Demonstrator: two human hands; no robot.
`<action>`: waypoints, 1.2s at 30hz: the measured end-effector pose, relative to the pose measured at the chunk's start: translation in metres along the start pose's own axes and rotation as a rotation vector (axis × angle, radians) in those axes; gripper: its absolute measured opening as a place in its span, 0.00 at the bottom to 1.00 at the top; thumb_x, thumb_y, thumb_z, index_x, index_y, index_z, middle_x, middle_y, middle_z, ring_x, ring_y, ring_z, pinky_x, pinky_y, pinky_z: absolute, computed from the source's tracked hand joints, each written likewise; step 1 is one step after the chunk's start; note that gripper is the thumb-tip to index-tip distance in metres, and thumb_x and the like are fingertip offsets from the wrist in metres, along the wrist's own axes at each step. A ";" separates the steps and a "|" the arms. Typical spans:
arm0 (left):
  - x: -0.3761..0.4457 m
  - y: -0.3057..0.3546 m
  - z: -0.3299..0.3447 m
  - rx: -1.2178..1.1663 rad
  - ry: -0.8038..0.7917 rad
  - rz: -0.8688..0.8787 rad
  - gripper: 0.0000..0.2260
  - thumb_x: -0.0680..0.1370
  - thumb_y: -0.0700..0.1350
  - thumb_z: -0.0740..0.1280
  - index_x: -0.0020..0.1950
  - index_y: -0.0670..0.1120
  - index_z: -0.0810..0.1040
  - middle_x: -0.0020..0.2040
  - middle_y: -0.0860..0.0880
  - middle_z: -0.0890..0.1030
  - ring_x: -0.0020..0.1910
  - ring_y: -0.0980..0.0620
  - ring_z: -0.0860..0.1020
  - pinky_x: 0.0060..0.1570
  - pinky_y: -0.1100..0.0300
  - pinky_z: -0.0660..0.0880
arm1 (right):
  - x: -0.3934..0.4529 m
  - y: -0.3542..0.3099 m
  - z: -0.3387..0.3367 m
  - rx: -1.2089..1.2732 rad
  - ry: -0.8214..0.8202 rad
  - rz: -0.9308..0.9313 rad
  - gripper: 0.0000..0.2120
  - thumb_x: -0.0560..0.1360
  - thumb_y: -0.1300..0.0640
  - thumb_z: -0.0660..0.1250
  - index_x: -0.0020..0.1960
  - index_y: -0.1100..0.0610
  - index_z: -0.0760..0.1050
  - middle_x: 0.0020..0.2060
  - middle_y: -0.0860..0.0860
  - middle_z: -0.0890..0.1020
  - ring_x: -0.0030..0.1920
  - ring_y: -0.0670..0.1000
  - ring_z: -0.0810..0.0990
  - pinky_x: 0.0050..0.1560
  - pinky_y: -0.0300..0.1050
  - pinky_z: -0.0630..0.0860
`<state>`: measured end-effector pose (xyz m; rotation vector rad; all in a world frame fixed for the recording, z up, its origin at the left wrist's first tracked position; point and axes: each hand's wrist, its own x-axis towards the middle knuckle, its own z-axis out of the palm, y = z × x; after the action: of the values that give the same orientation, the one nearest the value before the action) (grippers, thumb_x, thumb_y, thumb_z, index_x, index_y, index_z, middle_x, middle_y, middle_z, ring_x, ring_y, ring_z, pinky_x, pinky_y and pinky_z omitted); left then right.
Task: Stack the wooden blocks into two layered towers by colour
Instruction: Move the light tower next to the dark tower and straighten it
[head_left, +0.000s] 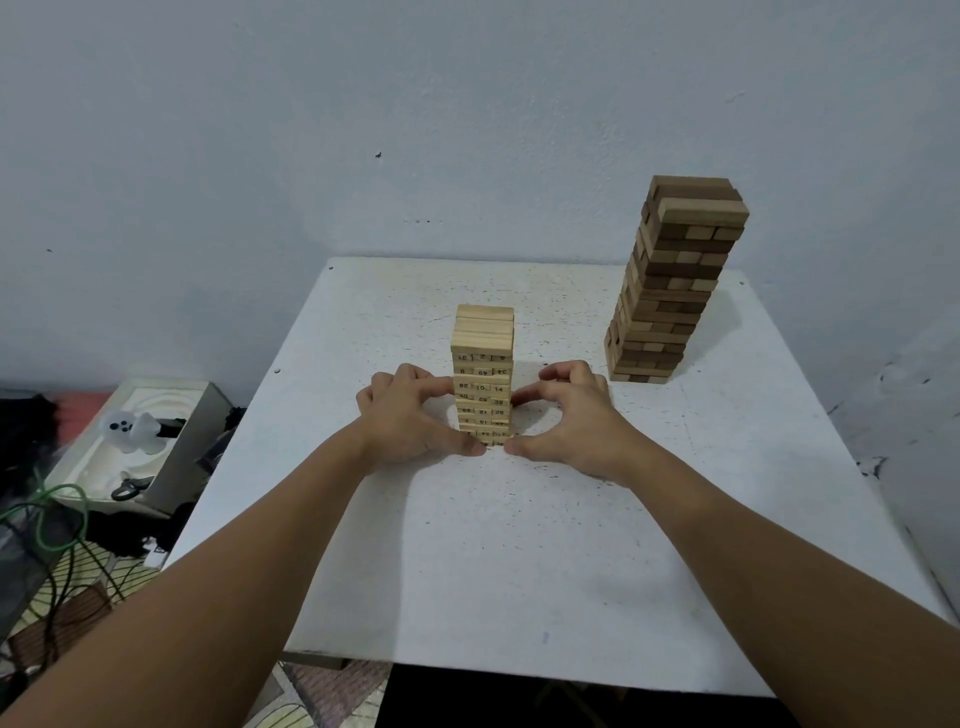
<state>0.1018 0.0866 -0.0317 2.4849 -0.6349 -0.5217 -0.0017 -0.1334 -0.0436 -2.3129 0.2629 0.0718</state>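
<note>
From the head camera, a white table (519, 545) stands against a pale wall (311, 130), and two block towers rise from it. The light tower (483, 374) of pale, numbered blocks stands near the middle of the tabletop, upright and fairly even. The left hand (410, 415) is cupped against its left side, the forefinger touching a block partway up and the thumb reaching to the base at the front. The right hand (566, 415) mirrors it on the right side, forefinger on the tower's right edge, thumb tip near the bottom front corner; the two thumbs almost meet. Both hands have curled fingers pressed to the stack, bracing it from either side. The dark tower (670, 286), built of brown blocks mixed with tan ones, stands well apart at the far right of the table, taller and slightly uneven. On the floor to the left lies an open box (171, 441) holding a white ghost-shaped figure (130, 428), with green cable (57, 519) looping nearby.
</note>
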 end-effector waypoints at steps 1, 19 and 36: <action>0.000 0.000 0.000 -0.009 0.001 -0.003 0.22 0.62 0.68 0.80 0.48 0.83 0.73 0.56 0.62 0.65 0.62 0.52 0.57 0.65 0.55 0.52 | 0.000 0.000 0.000 0.001 0.006 -0.001 0.26 0.64 0.39 0.82 0.61 0.37 0.81 0.63 0.41 0.63 0.68 0.44 0.58 0.70 0.43 0.58; -0.025 -0.015 -0.019 -0.904 0.022 -0.004 0.37 0.68 0.47 0.69 0.78 0.54 0.68 0.72 0.52 0.74 0.70 0.54 0.73 0.68 0.56 0.71 | -0.021 -0.009 0.013 0.817 0.133 0.039 0.35 0.77 0.43 0.55 0.83 0.47 0.57 0.79 0.43 0.64 0.79 0.43 0.61 0.82 0.51 0.56; -0.028 0.066 0.047 -1.419 0.154 0.071 0.49 0.76 0.77 0.40 0.73 0.42 0.75 0.66 0.41 0.82 0.67 0.45 0.80 0.72 0.49 0.70 | -0.009 -0.078 0.057 1.196 0.234 0.009 0.33 0.84 0.36 0.39 0.60 0.46 0.81 0.54 0.45 0.87 0.59 0.44 0.84 0.61 0.42 0.77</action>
<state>0.0354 0.0336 -0.0252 1.1306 -0.1346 -0.4796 0.0072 -0.0388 -0.0256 -1.1234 0.3154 -0.2840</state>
